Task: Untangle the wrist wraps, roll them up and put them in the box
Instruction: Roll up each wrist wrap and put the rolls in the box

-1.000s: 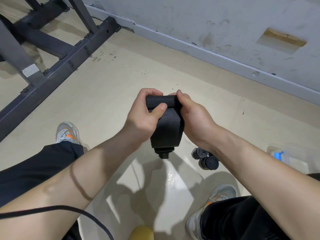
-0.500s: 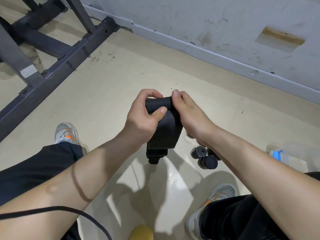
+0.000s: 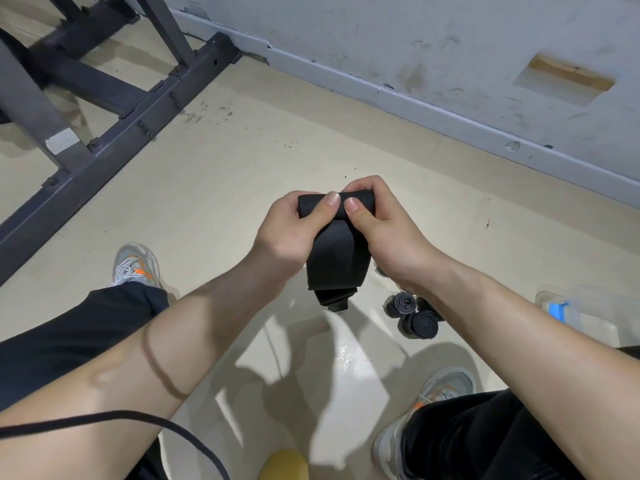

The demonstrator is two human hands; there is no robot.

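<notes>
Both hands hold one black woven fabric wrist wrap [image 3: 332,261] in the air above the beige floor [image 3: 242,174], between the knees. Left hand [image 3: 284,237] and right hand [image 3: 384,233] each curl round an end of the rolled part, thumbs [image 3: 329,202] pressed on top, side by side and almost touching.

Key relation: the roll's long axis runs left to right between the two grips, and the loose tail hangs straight down from it toward the floor, its folded end lowest. Rolling on likely means turning the roll down along that tail, so the tail should stay flat and centred.

Counts: one wrap in hand. Two rolled-up dark wraps [image 3: 420,323] lie on the floor, touching each other, just under the right wrist; a third dark piece behind them is partly hidden, cannot tell. One clear plastic box [image 3: 568,317] with a blue part sits on the floor by the right knee, nearer the right hand. The rolls are outside the box, so judged well short of done.
</notes>
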